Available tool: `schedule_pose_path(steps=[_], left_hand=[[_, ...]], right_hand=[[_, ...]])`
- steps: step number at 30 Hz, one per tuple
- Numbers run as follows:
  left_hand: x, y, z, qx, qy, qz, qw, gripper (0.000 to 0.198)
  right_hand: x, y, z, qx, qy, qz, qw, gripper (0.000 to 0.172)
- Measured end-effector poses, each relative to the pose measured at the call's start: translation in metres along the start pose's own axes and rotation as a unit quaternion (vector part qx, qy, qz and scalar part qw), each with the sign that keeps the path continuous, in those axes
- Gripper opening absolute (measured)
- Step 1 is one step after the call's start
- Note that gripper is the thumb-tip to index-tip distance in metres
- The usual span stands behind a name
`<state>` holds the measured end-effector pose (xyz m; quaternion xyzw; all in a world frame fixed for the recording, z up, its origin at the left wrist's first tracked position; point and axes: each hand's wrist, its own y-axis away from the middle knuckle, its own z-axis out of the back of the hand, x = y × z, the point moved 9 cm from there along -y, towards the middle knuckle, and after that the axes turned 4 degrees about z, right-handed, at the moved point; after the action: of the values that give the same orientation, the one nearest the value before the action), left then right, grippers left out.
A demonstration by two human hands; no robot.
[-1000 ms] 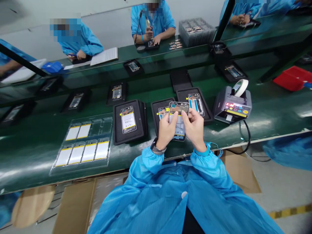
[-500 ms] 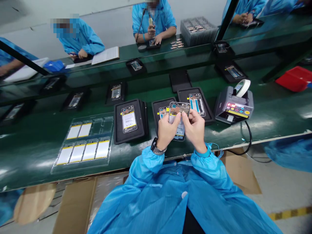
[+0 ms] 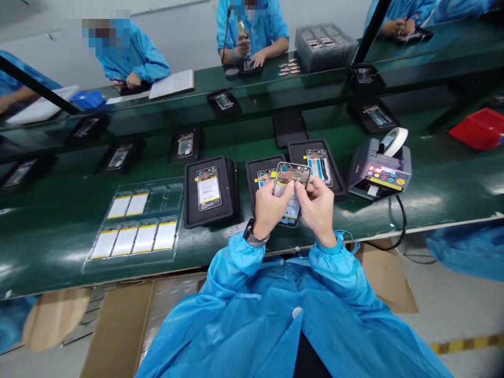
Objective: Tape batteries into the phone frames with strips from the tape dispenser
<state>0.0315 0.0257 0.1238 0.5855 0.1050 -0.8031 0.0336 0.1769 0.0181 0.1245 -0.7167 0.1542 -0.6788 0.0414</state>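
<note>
An opened phone (image 3: 290, 176) with its circuit board and battery showing is held up between both hands. My left hand (image 3: 271, 207) is closed on its left side, thumb lying over the inside. From the right my right hand (image 3: 318, 207) grips the other edge, its thumb pressed near the top of the battery. Behind the phone, partly hidden, a black tray (image 3: 252, 170) carries another phone frame (image 3: 266, 177). Just right of it a second black tray (image 3: 294, 148) bears a phone frame (image 3: 321, 165) with blue strips.
A tape dispenser (image 3: 380, 168) stands to the right. At left are stacked black trays (image 3: 191, 202) with a battery-fitted phone (image 3: 209, 189), and a clear tray (image 3: 157, 202) of several white batteries (image 3: 144, 239). Co-workers sit across the bench; a red bin (image 3: 478, 128) lies far right.
Both hands keep the same hold on the phone, with the thumbs almost unmoved. The view has shifted slightly. Across the bench, a co-worker's raised hand with a tool has moved a little.
</note>
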Motion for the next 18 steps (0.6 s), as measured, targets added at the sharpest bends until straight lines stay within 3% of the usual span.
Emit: schedule_pose_path(steps=[9,12,15,18], left_hand=[[0.009,-0.004,-0.009,0.03,0.039,0.029,0.998,0.029],[0.019,-0.002,-0.019,0.104,0.128,0.059,0.984,0.036],[0.031,0.009,-0.036,0.218,0.231,0.118,0.941,0.048],[0.044,0.019,-0.042,0.25,0.272,0.16,0.915,0.049]], right_hand=[[-0.004,0.0,0.006,-0.027,0.02,0.005,0.999,0.026],[-0.012,-0.002,0.005,-0.018,-0.003,-0.018,1.0,0.031],[-0.026,-0.003,0.012,0.013,-0.038,-0.065,0.997,0.04],[-0.035,0.002,0.055,-0.033,-0.025,-0.09,0.995,0.043]])
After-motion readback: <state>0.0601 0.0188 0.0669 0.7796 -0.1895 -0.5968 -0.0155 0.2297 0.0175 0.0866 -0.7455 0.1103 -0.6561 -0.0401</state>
